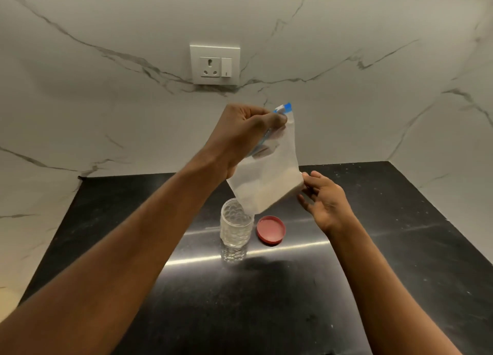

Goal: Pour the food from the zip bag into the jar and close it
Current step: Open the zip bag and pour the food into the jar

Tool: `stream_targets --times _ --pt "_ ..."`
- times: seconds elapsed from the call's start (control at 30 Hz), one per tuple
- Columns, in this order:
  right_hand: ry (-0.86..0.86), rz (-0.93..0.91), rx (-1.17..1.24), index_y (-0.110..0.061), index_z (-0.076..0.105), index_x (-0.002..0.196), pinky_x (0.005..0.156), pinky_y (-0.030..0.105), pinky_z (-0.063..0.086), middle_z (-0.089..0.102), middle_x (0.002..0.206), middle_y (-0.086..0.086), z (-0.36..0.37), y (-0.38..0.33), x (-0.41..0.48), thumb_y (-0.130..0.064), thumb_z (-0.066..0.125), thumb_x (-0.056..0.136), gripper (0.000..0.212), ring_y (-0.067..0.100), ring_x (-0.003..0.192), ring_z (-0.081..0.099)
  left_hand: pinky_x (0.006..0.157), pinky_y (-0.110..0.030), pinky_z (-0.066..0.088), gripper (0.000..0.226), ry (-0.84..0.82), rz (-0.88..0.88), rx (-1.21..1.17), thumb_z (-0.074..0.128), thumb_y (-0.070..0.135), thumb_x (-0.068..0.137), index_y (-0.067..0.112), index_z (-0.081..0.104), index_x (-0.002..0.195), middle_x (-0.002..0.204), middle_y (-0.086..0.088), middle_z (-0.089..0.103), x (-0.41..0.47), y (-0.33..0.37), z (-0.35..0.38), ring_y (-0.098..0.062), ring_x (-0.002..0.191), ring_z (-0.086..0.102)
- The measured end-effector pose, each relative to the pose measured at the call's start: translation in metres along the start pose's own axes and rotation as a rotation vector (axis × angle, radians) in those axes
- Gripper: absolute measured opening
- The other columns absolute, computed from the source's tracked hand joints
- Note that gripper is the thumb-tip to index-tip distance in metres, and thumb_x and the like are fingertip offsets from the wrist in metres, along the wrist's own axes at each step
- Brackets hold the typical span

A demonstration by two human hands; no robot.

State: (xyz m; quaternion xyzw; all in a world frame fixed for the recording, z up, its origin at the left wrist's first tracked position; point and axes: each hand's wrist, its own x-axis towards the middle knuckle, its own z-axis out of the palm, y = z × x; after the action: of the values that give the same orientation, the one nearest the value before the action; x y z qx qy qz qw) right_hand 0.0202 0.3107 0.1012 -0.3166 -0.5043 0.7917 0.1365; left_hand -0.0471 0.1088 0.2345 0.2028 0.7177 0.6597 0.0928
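zip bag (269, 178) hangs in the air above the dark surface (373, 248), its lower corner dipping right at the mouth of the jar (236, 229); left hand (245, 133) has its fingers closed tight on the blue zip end up top; right hand (324, 200) sits at the bag's lower right corner, fingers spread loose, tips just touching the film; pale food looks settled in the bottom of the bag; soft, thin plastic this, light and floppy, likely to fold or slip, so a pinch at the stiffer zip strip and a steadying hold on a bottom corner seem the sound places; the jar is clear, dimpled, probably glass, upright and open, easy to knock over; red lid (271, 230) lies flat just beside it on the right, not yet on.
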Motion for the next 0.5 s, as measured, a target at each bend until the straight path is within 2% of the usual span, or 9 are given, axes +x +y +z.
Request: stream_targets --times 0.17,0.27,0.4,0.5 --pt "0.112 -0.071 -0.053 -0.02 0.066 0.111 0.083 0.046 0.055 0.072 0.114 0.01 -0.029 -0.018 0.002 -0.011 0.068 0.098 0.016 0.026 0.104 0.068 0.084 -0.052 0.063 0.015 0.004 -0.09 -0.104 0.077 0.017 0.092 0.003 0.083 0.09 0.095 -0.023 0.079 -0.002 -0.027 0.011 -0.03 0.079 0.074" --pt "0.155 -0.171 -0.118 -0.023 0.065 0.109 0.087 0.055 0.053 0.07 0.114 0.004 -0.036 -0.029 0.001 -0.016 0.065 0.1 0.011 0.024 0.109 0.064 0.081 -0.041 0.068 0.015 -0.035 -0.139 -0.223 0.076 0.015 0.095 0.002 0.082 0.099 0.098 -0.016 0.082 -0.007 -0.05 0.009 -0.028 0.093 0.081" --pt "0.144 -0.277 -0.143 -0.021 0.059 0.105 0.079 0.055 0.059 0.067 0.104 0.001 -0.039 -0.038 0.001 -0.015 0.062 0.102 0.007 0.019 0.093 0.065 0.069 -0.025 0.064 0.016 -0.05 -0.143 -0.194 0.07 0.017 0.1 0.004 0.08 0.101 0.097 -0.009 0.084 -0.015 -0.08 0.001 -0.02 0.088 0.082" --pt "0.113 -0.339 -0.199 -0.02 0.055 0.101 0.083 0.058 0.062 0.064 0.106 0.006 -0.038 -0.037 0.0 -0.016 0.061 0.104 0.008 0.017 0.091 0.066 0.071 -0.03 0.066 0.018 -0.051 -0.161 -0.12 0.068 0.019 0.1 0.006 0.08 0.101 0.098 -0.003 0.084 -0.019 -0.098 -0.005 -0.02 0.092 0.081"
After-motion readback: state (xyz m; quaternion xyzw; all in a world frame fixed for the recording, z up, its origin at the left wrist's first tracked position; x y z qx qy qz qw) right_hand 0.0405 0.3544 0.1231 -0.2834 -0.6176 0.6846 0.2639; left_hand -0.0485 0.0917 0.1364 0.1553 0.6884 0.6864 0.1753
